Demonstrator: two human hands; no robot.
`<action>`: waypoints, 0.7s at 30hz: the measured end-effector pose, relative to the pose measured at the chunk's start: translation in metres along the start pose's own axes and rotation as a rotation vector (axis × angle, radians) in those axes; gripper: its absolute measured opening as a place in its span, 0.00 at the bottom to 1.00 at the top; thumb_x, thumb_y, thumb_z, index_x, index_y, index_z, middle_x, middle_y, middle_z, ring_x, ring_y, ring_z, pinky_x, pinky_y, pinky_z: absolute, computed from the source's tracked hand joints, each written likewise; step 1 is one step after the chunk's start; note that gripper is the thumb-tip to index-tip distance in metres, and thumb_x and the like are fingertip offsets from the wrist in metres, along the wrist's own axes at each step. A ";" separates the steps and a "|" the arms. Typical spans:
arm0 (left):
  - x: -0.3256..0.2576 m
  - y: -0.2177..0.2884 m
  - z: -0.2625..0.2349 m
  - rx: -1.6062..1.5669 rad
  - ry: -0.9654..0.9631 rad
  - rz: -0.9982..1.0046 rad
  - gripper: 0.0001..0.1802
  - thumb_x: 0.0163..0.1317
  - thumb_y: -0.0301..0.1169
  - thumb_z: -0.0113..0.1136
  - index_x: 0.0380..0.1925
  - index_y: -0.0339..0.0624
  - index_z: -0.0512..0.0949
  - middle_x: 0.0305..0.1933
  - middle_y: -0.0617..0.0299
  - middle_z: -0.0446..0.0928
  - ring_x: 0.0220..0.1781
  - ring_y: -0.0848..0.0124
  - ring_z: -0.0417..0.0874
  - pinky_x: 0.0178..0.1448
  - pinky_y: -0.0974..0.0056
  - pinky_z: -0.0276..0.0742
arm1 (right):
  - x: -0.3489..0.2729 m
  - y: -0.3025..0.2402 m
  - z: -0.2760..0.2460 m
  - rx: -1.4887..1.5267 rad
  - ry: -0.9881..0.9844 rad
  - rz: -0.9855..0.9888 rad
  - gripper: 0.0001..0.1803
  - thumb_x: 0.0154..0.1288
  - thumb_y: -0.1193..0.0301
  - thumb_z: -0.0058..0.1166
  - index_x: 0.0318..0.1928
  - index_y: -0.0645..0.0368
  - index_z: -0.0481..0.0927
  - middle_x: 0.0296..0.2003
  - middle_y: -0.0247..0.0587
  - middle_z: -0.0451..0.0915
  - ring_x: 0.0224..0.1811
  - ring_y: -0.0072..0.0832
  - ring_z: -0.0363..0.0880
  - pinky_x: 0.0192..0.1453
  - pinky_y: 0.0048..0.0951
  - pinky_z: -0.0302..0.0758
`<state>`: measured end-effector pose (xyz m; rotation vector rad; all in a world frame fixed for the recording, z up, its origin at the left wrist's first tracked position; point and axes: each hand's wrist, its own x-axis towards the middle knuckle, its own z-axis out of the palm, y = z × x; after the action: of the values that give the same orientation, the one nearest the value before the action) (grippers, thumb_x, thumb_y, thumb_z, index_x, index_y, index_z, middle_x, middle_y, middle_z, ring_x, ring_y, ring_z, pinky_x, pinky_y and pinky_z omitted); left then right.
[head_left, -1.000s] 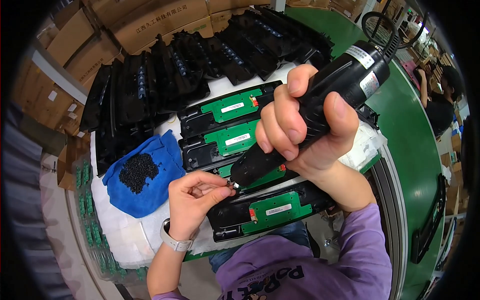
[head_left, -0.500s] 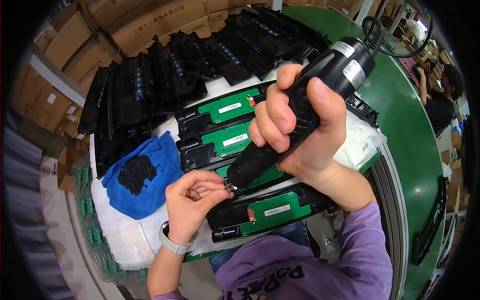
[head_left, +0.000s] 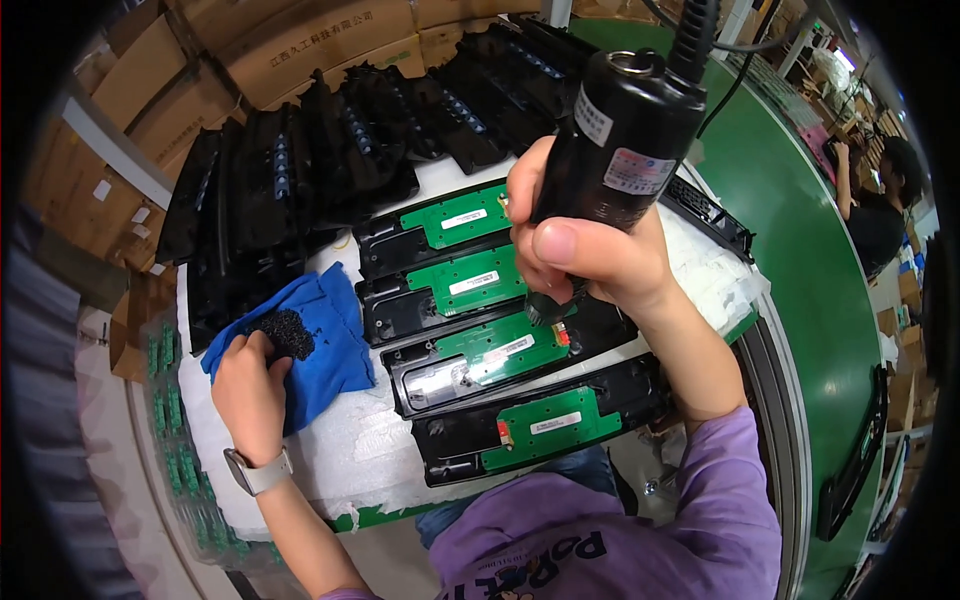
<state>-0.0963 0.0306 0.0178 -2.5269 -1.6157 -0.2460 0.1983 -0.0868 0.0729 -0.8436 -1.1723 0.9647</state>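
Observation:
My right hand point(head_left: 595, 250) is wrapped round a black electric screwdriver point(head_left: 625, 130), held upright. Its lower end is over the right part of a green circuit board point(head_left: 490, 352), beside a red connector point(head_left: 561, 334). That board lies in a long black plastic housing point(head_left: 430, 385). At the left, my left hand point(head_left: 250, 395) reaches onto a pile of small black screws point(head_left: 290, 332) on a blue cloth point(head_left: 345, 345). Its fingers are bent, with the thumb close to them; the fingertips are partly hidden, and any screw between them cannot be made out.
More housings with green boards lie in the row, one point(head_left: 555, 425) nearest me. Black plastic covers point(head_left: 370, 130) stand packed along the back. A green table point(head_left: 790, 260) curves away at right, with another person point(head_left: 880, 210) beyond. Cardboard boxes point(head_left: 330, 50) are stacked behind.
My left hand has left the screwdriver's tip and moved left to the screw pile. The screwdriver has swung more upright, and its tip has shifted right and up along the board.

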 end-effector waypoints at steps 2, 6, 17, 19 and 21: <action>-0.001 0.002 0.000 -0.009 0.029 0.009 0.08 0.44 0.26 0.64 0.26 0.37 0.76 0.29 0.54 0.75 0.31 0.53 0.77 0.33 0.57 0.71 | 0.000 0.000 0.001 0.017 -0.006 0.007 0.16 0.49 0.68 0.57 0.33 0.64 0.68 0.14 0.36 0.68 0.11 0.20 0.64 0.14 0.20 0.61; 0.000 0.008 0.002 -0.083 0.126 0.023 0.02 0.48 0.24 0.59 0.22 0.36 0.76 0.26 0.53 0.74 0.28 0.52 0.76 0.32 0.57 0.71 | -0.001 0.003 0.000 -0.010 0.016 0.028 0.16 0.49 0.68 0.57 0.32 0.64 0.67 0.14 0.36 0.68 0.11 0.20 0.65 0.15 0.20 0.61; 0.003 0.019 0.004 -0.454 0.200 0.063 0.03 0.54 0.22 0.56 0.27 0.32 0.77 0.25 0.51 0.75 0.24 0.60 0.76 0.29 0.65 0.70 | 0.000 0.005 0.002 0.016 -0.078 0.049 0.15 0.45 0.71 0.61 0.29 0.63 0.68 0.15 0.35 0.69 0.11 0.19 0.65 0.15 0.19 0.63; 0.001 0.029 0.005 -0.836 0.036 -0.037 0.06 0.59 0.24 0.54 0.28 0.31 0.77 0.24 0.59 0.77 0.22 0.77 0.75 0.27 0.74 0.68 | -0.003 0.004 0.004 -0.146 -0.089 -0.076 0.11 0.45 0.73 0.64 0.24 0.61 0.72 0.17 0.29 0.73 0.17 0.14 0.70 0.22 0.17 0.66; -0.001 0.038 0.009 -1.188 -0.116 -0.044 0.07 0.61 0.25 0.53 0.30 0.32 0.78 0.26 0.63 0.78 0.24 0.81 0.75 0.28 0.77 0.68 | -0.008 0.003 0.007 -0.216 -0.107 -0.068 0.12 0.42 0.74 0.65 0.24 0.60 0.73 0.21 0.28 0.75 0.23 0.13 0.71 0.28 0.18 0.68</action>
<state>-0.0615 0.0157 0.0084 -3.2820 -1.8979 -1.4646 0.1896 -0.0932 0.0688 -0.9256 -1.4073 0.8459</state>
